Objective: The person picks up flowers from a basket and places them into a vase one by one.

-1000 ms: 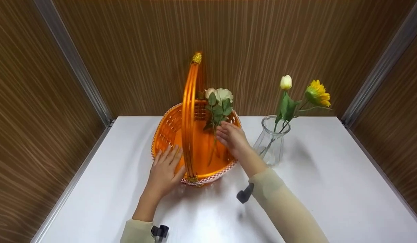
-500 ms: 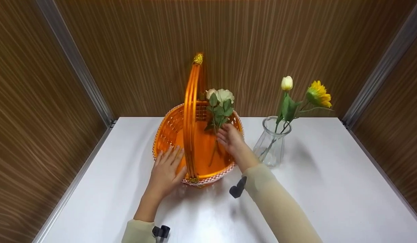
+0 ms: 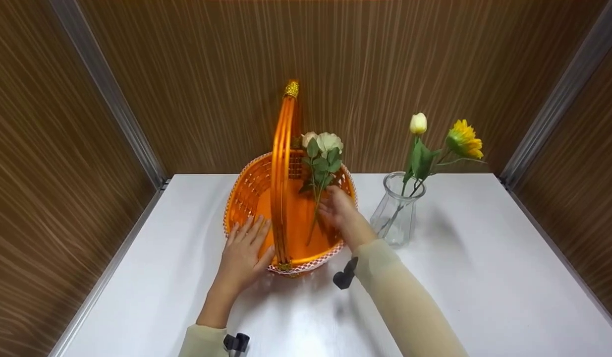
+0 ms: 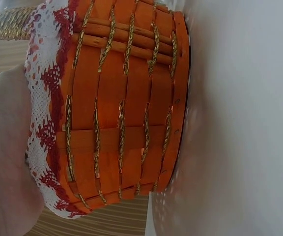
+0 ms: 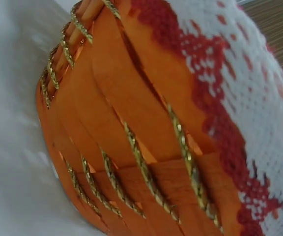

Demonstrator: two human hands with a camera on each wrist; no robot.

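In the head view an orange woven basket (image 3: 306, 228) with a tall hooped handle stands on the white table. A stem of pale rose-like flowers (image 3: 328, 143) with green leaves leans inside it, blooms against the back rim. My left hand (image 3: 242, 255) rests over the basket's front left rim with straight, spread fingers. My right hand (image 3: 341, 210) reaches over the right rim, its relaxed fingers close beside the flower stem. The wrist views show the basket's woven side (image 4: 117, 108) and its red-and-white lace trim (image 5: 249, 108); the right hand is hidden there.
A clear glass vase (image 3: 397, 213) stands to the right of the basket. It holds a white tulip (image 3: 418, 124) and a yellow sunflower (image 3: 464, 140). Brown wood-patterned panels (image 3: 365, 74) enclose the white table (image 3: 494, 277) at the back and both sides.
My right hand has moved slightly down and left, from beside the leaves to lower along the stem. The flowers stay leaning in the basket. My left hand keeps its place on the rim.
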